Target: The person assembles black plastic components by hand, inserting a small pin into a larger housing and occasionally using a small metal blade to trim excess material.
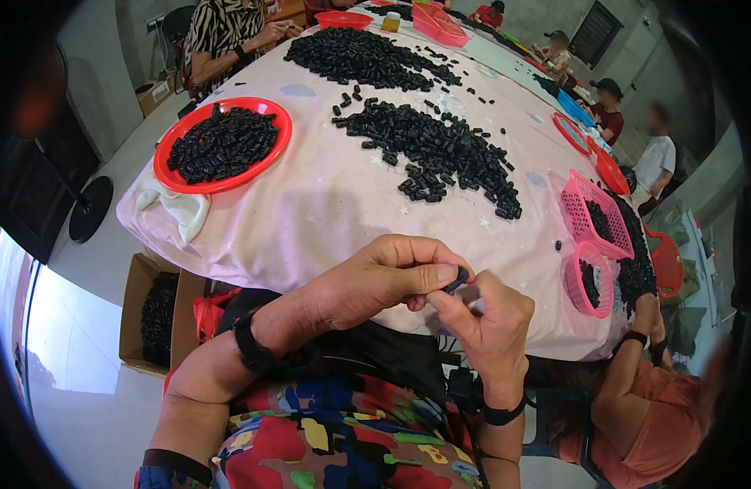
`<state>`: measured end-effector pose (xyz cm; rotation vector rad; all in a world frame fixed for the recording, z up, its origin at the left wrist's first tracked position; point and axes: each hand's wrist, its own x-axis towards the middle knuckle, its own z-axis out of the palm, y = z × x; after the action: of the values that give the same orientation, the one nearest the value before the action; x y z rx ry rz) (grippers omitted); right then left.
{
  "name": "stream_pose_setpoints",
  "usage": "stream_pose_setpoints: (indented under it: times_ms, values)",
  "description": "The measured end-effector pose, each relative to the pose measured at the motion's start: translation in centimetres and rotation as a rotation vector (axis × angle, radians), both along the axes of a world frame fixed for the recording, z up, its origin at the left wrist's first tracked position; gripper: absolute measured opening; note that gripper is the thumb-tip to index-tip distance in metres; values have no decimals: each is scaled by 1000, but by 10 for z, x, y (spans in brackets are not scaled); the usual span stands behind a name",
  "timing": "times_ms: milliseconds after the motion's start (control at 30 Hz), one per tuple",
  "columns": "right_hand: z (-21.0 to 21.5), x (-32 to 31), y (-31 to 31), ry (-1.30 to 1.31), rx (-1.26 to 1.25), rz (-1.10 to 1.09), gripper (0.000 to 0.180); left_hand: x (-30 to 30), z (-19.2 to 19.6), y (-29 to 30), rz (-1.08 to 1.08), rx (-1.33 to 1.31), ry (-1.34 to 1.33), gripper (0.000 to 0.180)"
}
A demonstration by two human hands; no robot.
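Observation:
My left hand (pixel 396 277) pinches a small black cylindrical piece (pixel 455 281) between thumb and fingers, just beyond the near edge of the table. Close against it, my right hand (pixel 491 322) has thumb and fingers pressed together at the piece's lower end; what they grip is too small and covered to make out. Farther up the cloth lies a loose pile of similar black pieces (pixel 441 147). To the left, a round red tray (pixel 282 134) holds many more of them.
A pale pink cloth covers the table (pixel 326 220). Another black heap (pixel 359 57) lies farther back. Pink baskets (pixel 587 281) stand at the right, beside a co-worker in an orange top (pixel 661 424). A cardboard box (pixel 135 314) of black pieces is on the floor at left.

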<state>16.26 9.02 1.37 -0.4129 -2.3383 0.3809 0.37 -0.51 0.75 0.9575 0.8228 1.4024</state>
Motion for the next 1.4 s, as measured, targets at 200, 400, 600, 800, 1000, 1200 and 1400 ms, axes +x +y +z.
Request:
stream_pose_setpoints:
  times_ms: [200,400,600,800,1000,1200,1400]
  values:
    - [0,0,-3,52,25,14,45,0,-1,0,-25,-14,-62,23]
    - [1,3,0,21,-31,-4,47,0,-4,1,-30,1,-52,23]
    - [-1,3,1,2,-26,-3,47,0,-2,0,-19,10,-15,24]
    - [-3,2,-1,17,-35,2,47,1,-2,1,-15,11,-19,23]
    - [0,3,1,-23,-23,-4,41,0,-5,2,-13,21,-21,23]
    - [-1,0,-5,11,-69,8,41,1,-4,2,-5,-19,-57,23]
    - [14,8,-9,198,-348,91,20,-2,-2,0,-11,-75,-159,24]
